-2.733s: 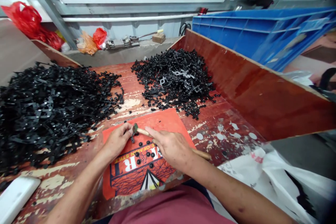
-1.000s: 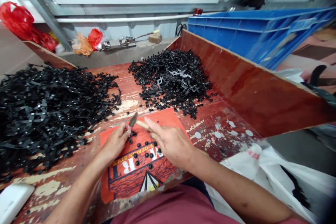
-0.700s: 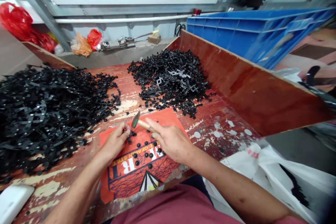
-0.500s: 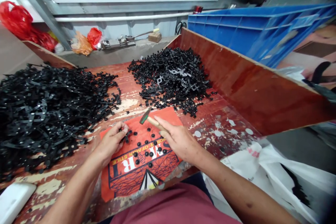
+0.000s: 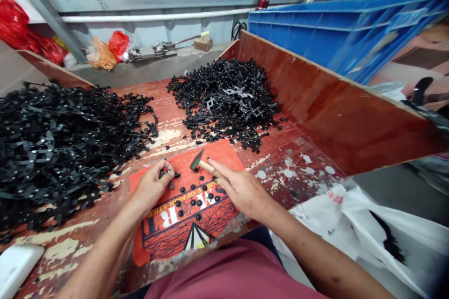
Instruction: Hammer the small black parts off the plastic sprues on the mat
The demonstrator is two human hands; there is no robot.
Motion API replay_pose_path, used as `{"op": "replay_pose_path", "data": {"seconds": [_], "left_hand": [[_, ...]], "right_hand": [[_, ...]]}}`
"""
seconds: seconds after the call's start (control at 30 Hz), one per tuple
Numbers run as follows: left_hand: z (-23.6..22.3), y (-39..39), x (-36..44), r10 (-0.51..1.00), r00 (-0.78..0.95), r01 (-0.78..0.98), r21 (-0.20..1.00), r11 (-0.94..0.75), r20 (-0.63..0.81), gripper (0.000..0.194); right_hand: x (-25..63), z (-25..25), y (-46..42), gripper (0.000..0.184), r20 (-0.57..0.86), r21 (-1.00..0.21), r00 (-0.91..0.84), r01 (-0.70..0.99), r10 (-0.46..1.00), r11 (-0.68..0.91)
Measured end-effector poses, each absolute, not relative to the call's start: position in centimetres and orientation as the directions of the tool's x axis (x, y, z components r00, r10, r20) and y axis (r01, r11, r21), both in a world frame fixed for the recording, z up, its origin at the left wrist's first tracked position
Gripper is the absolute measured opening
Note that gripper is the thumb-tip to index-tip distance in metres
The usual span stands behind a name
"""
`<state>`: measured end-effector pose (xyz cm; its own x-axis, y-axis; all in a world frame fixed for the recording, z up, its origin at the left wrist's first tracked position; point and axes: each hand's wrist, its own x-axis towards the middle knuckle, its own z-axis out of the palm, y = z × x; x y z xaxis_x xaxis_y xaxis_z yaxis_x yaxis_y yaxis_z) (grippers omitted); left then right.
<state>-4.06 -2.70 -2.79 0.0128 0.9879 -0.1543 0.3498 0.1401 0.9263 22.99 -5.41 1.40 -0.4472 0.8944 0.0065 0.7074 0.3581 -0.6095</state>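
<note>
My right hand (image 5: pixel 242 189) is wrapped round the pale wooden handle of a small hammer (image 5: pixel 197 160); its dark head, with a green patch, hovers over an orange printed cloth (image 5: pixel 140 247). Left of it, my left hand (image 5: pixel 156 182) pinches a small black linked part (image 5: pixel 171 182), partly hidden by the fingers. Several round black knobs (image 5: pixel 198 217) lie scattered on the cloth between and below the hands.
A large heap of black linked parts (image 5: pixel 52 145) covers the left of the worn red table; another black heap (image 5: pixel 224 98) lies at the back. A wooden side board (image 5: pixel 333 103) and blue crate (image 5: pixel 308 37) stand right. A white object (image 5: pixel 19 266) lies front left.
The hammer head has shifted slightly right and down relative to the cloth. My left hand keeps its pinch on the black part, which has turned a little. The whole view has shifted slightly.
</note>
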Motion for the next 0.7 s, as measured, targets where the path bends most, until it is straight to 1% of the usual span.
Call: {"op": "replay_pose_path", "data": {"seconds": [0.1,0.2,0.33,0.4,0.47,0.57,0.63,0.7], "left_hand": [[-3.2,-2.8,-4.4,0.986,0.023,0.372,0.917,0.144,-0.164,0.015],[-3.0,-2.8,-4.3,0.983,0.025,0.335,0.928,0.164,-0.183,0.018],[-2.6,-2.8,-4.1,0.975,-0.012,0.311,0.926,0.216,-0.224,0.015],[-2.3,-2.9,-4.2,0.960,-0.015,0.289,0.918,0.272,-0.280,0.013],[-2.0,-3.1,-4.3,0.938,0.010,0.250,0.909,0.334,-0.348,0.015],[-1.4,-3.5,-4.5,0.921,0.048,0.204,0.906,0.371,-0.388,0.026],[-1.2,-3.6,-4.6,0.927,0.048,0.189,0.915,0.357,-0.371,0.033],[-1.2,-3.6,-4.5,0.933,0.037,0.187,0.920,0.345,-0.357,0.035]], "right_hand": [[22.5,1.6,-5.5,0.056,0.003,-0.613,-0.463,0.700,0.886,0.367],[21.3,1.8,-5.4,0.052,0.019,-0.571,-0.479,0.716,0.878,0.403],[19.3,1.3,-5.2,0.049,0.034,-0.458,-0.505,0.759,0.863,0.462],[18.7,0.7,-5.1,0.048,0.014,-0.393,-0.510,0.788,0.860,0.474],[18.5,0.4,-4.9,0.049,0.006,-0.367,-0.511,0.798,0.859,0.478],[18.8,0.8,-4.6,0.049,0.013,-0.395,-0.533,0.775,0.846,0.494],[19.2,1.8,-4.4,0.049,0.026,-0.431,-0.546,0.749,0.837,0.502],[19.5,2.8,-4.5,0.051,0.080,-0.465,-0.540,0.723,0.838,0.510]]}}
